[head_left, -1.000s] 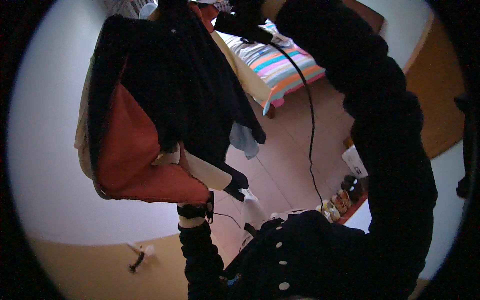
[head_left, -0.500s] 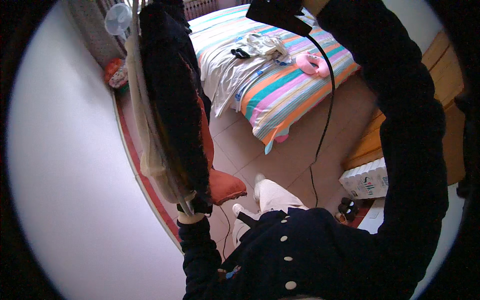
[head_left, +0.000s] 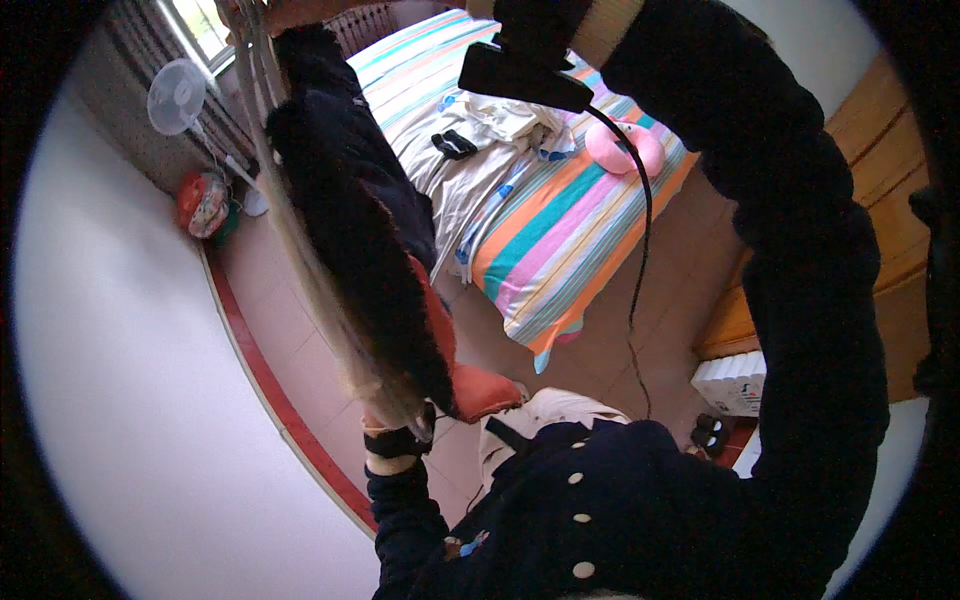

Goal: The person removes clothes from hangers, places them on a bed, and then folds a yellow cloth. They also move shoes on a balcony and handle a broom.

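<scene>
A dark fuzzy garment with a rust-red part stretches upward along my left side. Pale, see-through-looking material runs along its left edge. At the lower end, my left hand is closed on the garment, its fingers partly covered and blurred. A black band circles that wrist. My right arm is raised, and only a sliver of my right hand shows at the top edge; its fingers are out of sight. At the right wrist sits a black device with a cable hanging down.
A bed with a striped cover bears pale clothes, a small black item and a pink neck pillow. A white fan and bags stand far left, beside a white wall. Wooden furniture, white packs and shoes are right.
The view has shifted, showing more of the window and fan. The garment's lower end and my left hand sit slightly lower and farther right. The right-wrist device has come lower and left.
</scene>
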The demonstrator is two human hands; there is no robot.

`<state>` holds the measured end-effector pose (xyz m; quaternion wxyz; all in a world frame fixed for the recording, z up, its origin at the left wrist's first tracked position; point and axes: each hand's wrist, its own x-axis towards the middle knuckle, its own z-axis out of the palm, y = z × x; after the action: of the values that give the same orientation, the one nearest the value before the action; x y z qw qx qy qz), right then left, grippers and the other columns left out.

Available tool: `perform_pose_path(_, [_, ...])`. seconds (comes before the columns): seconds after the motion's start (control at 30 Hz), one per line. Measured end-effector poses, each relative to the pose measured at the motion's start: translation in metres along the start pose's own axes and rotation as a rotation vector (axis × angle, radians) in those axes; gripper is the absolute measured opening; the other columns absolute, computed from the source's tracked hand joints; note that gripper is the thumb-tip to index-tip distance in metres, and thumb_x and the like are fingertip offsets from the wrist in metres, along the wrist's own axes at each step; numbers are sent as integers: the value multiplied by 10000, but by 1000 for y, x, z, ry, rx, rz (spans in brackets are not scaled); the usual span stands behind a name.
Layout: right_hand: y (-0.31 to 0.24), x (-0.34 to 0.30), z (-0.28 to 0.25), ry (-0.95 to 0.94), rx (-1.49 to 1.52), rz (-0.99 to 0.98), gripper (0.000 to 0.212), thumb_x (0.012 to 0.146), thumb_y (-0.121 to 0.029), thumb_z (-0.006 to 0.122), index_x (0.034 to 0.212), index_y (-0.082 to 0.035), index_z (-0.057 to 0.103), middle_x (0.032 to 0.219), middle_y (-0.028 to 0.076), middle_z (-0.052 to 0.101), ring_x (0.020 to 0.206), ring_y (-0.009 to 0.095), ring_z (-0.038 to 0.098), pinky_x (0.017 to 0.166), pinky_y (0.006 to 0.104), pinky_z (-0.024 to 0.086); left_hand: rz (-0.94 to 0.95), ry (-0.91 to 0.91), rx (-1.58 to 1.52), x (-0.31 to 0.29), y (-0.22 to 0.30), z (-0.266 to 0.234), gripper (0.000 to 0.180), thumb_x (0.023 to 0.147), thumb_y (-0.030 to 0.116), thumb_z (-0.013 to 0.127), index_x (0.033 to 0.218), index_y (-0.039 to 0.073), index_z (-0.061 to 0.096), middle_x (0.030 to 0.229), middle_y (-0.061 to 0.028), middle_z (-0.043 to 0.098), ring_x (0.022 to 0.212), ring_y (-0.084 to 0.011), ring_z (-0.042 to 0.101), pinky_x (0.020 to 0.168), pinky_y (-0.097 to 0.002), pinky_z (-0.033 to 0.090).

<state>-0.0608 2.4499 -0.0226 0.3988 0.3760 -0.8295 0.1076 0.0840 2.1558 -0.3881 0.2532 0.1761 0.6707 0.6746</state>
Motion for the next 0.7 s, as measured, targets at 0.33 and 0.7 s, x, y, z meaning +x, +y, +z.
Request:
perform_pose_path(0.33, [92,-147,-40,-193,-144,139,215,789,-247,581,865,-50,623,837,155,614,806,320,610,661,412,490,522,-266,-321,200,225,142,484,872,405,471,1163,24,533,1156,-134,551,1146,-209,470,992,-323,300])
perform_pose_path(0.7, [160,-371,-173,-208,-112,271,258,669,-60,687,913,-33,606,986,147,534,896,296,580,766,323,493,36,-349,-407,270,230,442,219,883,265,544,885,48,513,578,48,359,458,-45,346,444,-201,293])
